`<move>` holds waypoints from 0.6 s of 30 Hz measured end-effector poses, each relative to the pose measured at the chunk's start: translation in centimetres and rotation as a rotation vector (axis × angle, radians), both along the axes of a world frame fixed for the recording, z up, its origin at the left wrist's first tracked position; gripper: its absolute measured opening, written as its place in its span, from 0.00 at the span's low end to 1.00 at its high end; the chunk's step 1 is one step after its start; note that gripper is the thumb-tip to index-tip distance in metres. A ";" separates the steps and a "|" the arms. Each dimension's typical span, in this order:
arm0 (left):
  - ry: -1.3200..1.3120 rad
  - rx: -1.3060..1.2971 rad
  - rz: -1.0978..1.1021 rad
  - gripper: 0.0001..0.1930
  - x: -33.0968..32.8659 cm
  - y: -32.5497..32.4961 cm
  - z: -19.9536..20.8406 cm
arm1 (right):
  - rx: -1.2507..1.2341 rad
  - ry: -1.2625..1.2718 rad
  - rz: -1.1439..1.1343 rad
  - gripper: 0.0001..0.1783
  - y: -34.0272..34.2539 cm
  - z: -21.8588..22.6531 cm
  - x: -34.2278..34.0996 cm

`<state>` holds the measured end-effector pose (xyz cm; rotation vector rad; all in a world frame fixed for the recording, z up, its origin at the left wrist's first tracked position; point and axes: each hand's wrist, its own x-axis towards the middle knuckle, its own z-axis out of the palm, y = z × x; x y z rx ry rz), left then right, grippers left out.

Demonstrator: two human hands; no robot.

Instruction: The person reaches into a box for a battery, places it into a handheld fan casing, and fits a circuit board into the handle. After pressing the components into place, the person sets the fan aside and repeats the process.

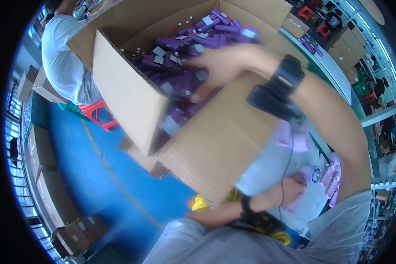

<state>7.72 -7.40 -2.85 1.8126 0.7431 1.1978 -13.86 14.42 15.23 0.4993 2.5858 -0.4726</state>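
Note:
An open cardboard box (pixel 215 149) stands tilted in front of me, holding many purple cylindrical battery packs (pixel 171 44) with white tags and red wires. My right hand (pixel 224 64) reaches over its near flap into the packs. Motion blurs its fingers, and whether they grip a pack is unclear. A black device is strapped to that wrist. Lower right, at the worktable, my left hand (pixel 292 192) is closed on a light-purple fan housing (pixel 311 174) with a round, grey-centred end. The hand covers part of the housing. A dark band circles the left wrist.
More light-purple housings (pixel 332 178) lie on the worktable (pixel 268 171), crossed by a thin dark cable (pixel 290 158). A person in a white shirt (pixel 64 57) sits on a red stool (pixel 97 115) at left. Cardboard boxes (pixel 53 198) line the left side.

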 end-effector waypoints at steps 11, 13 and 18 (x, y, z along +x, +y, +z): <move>-0.049 -0.008 -0.057 0.12 0.5 0.4 -1.0 | 0.140 -0.124 0.017 0.59 0.8 -1.1 -2.4; -0.053 -0.007 -0.048 0.12 0.6 0.5 -1.1 | 0.124 -0.154 0.083 0.58 1.1 -1.2 -2.6; -0.057 -0.016 -0.052 0.11 0.4 0.7 -0.7 | 0.090 -0.161 0.057 0.52 0.8 -1.0 -2.5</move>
